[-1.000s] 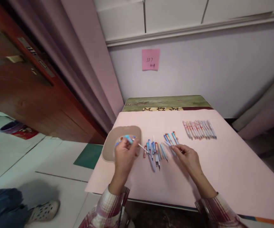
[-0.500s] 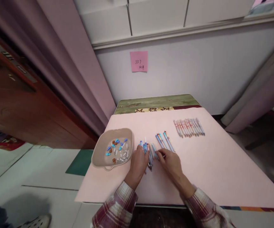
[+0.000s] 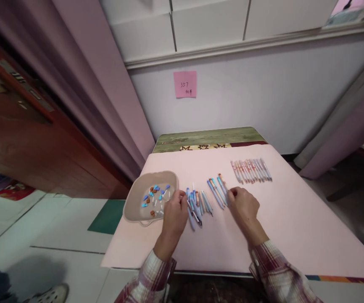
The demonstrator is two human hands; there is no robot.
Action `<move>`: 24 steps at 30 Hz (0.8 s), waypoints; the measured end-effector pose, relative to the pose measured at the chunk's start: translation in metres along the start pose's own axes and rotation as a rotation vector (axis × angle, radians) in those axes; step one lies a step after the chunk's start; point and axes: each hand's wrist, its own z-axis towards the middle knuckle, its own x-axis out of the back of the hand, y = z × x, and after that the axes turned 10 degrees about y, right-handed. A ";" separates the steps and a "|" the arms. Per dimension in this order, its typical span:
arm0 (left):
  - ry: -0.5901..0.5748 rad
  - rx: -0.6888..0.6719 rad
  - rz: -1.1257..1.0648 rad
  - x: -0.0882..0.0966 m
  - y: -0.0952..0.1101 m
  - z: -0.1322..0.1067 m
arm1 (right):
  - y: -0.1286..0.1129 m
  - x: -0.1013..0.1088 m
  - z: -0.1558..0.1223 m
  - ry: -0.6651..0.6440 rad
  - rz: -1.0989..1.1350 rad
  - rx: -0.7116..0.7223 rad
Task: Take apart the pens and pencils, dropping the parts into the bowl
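Note:
A loose pile of blue and orange pens (image 3: 198,203) lies on the pink sheet (image 3: 295,227). My left hand (image 3: 173,213) rests at the pile's left edge, fingers curled against the pens; what they grip is hidden. My right hand (image 3: 244,205) is closed, its fingertips on the rightmost pen of a small group of blue pens (image 3: 217,188) laid side by side. A beige tray (image 3: 138,210) with several small blue, brown and white caps sits left of my left hand. Both sleeves are plaid.
A neat row of several pens (image 3: 251,170) lies at the far right of the sheet. A green table edge (image 3: 207,136) shows behind it, a pink sticky note (image 3: 185,84) on the wall. Wooden door at left; another person's shoe (image 3: 51,293) at bottom left.
My left hand came away from over the tray to the pile's left edge. My right hand went to the pile, then moved right to the small group of blue pens.

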 end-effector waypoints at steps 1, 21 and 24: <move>0.034 0.056 -0.116 0.006 0.000 0.002 | -0.002 0.004 -0.001 0.022 0.058 -0.019; 0.147 0.542 -1.059 0.050 -0.021 0.008 | -0.127 -0.006 -0.082 -0.973 1.322 -0.158; 0.190 0.549 -1.037 0.052 -0.024 0.008 | -0.133 -0.009 -0.087 -0.795 1.342 -0.082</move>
